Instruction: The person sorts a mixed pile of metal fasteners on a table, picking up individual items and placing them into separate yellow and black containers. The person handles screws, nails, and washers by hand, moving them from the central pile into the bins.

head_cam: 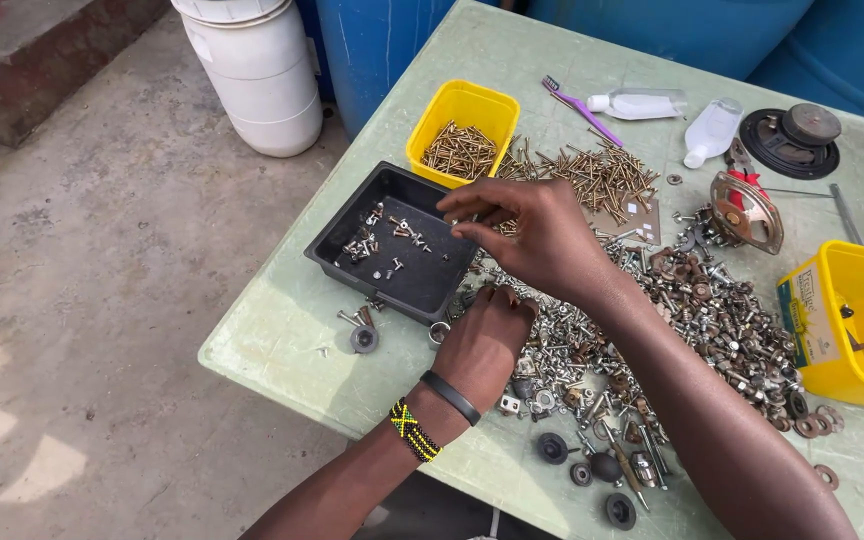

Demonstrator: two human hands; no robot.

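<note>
My right hand (542,240) reaches left over the near right rim of a black plastic tray (337,240). Its thumb and fingertips are drawn close together above the tray, and anything between them is too small to make out. The tray holds several small silver screws (392,235). My left hand (482,340), with a black band and a beaded bracelet on its wrist, rests knuckles up on a big heap of mixed nuts, bolts and washers (692,320). Its fingers curl down by the tray's corner and the fingertips are hidden.
A yellow bin (467,105) of brass screws stands behind the tray, with more brass screws (602,175) spilled beside it. A second yellow bin (857,330), a speaker (792,140), a toothbrush (582,110) and two clear bottles lie on the green table (282,340). A white bucket (257,75) and blue barrels stand beyond.
</note>
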